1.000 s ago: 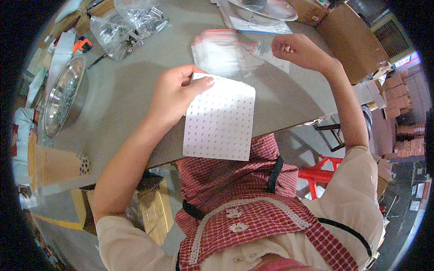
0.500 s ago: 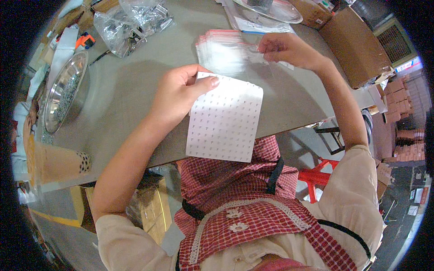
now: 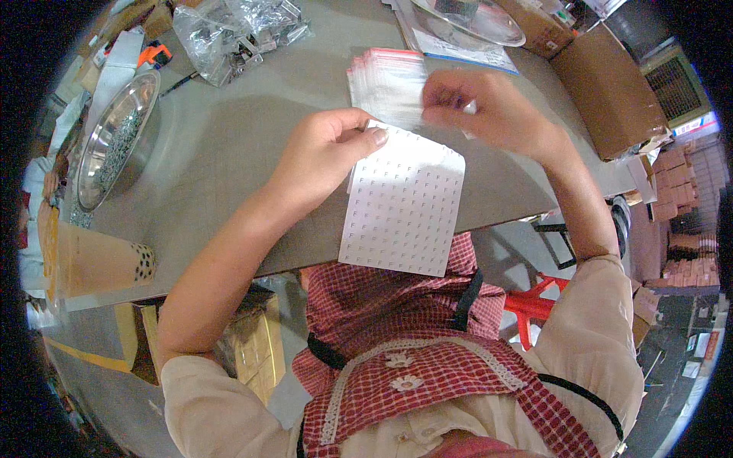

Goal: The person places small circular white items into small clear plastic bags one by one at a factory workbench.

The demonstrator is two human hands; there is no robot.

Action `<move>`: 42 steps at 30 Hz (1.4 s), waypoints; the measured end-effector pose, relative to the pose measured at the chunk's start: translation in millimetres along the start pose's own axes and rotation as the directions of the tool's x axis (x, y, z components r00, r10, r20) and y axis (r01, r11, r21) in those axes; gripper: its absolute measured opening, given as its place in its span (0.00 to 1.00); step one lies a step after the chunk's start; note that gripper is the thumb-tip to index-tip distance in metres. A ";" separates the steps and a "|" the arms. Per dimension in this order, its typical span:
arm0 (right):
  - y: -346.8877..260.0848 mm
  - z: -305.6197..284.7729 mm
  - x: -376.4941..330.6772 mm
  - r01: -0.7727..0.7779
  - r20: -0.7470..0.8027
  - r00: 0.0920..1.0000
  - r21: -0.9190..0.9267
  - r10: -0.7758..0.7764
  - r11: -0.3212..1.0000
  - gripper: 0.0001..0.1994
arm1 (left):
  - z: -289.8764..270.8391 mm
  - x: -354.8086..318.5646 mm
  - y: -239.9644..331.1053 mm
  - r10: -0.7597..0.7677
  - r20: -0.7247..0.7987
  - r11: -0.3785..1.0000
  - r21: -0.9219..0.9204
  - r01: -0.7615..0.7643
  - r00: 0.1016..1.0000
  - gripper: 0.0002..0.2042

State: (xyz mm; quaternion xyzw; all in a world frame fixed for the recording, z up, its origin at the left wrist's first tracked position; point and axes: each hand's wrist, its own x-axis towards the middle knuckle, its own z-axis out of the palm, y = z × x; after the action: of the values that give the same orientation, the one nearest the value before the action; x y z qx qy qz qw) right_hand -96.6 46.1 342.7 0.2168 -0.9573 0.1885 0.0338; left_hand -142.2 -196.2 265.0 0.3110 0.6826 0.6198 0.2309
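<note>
My left hand (image 3: 330,156) pinches the top edge of a white sheet of stickers (image 3: 405,210) between thumb and fingers. Rows of the same small printed mark cover the sheet, which hangs over the table's near edge. Just beyond its top lies a stack of clear zip bags (image 3: 385,80) with red-lined tops. At the right side of that stack is my right hand (image 3: 492,111), its curled fingers smeared by motion. A small pale patch shows beside those fingers; I cannot make out whether they hold it.
A steel bowl (image 3: 145,84) of small metal pieces stands at the left, a cup of milky drink (image 3: 107,263) nearer. Behind are a clear bag of metal parts (image 3: 229,46) and a shallow dish (image 3: 508,34) on papers. A cardboard box (image 3: 607,88) stands at the far right.
My right hand has come nearer and lower, away from the far right edge of the bags. The sheet in my left hand sits slightly farther right in view, as do the table things.
</note>
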 end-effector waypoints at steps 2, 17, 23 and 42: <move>-16.0 9.4 -0.7 0.102 0.007 0.995 0.086 -0.103 0.991 0.09 | -0.3 -0.8 1.5 0.004 -0.004 1.000 0.018 -0.004 1.000 0.11; 45.1 5.9 37.5 -0.107 0.050 0.994 0.380 0.094 0.919 0.09 | -2.5 5.9 3.7 -0.073 -0.024 0.995 -0.073 0.071 0.997 0.11; 97.8 20.4 62.1 -0.338 0.216 0.935 0.295 0.282 0.894 0.14 | -5.4 5.3 0.6 -0.109 -0.034 0.989 -0.099 0.105 0.993 0.11; 105.8 -12.5 1.2 -0.337 0.273 0.929 0.356 0.248 0.872 0.07 | -3.4 1.5 7.7 -0.121 -0.011 0.987 -0.110 0.119 0.993 0.11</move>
State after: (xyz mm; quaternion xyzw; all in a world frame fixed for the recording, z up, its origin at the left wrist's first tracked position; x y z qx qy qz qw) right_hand -143.1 138.7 317.8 0.0902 -0.9185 0.3564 -0.1454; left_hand -144.6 -197.3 273.1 0.2504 0.6672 0.6440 0.2784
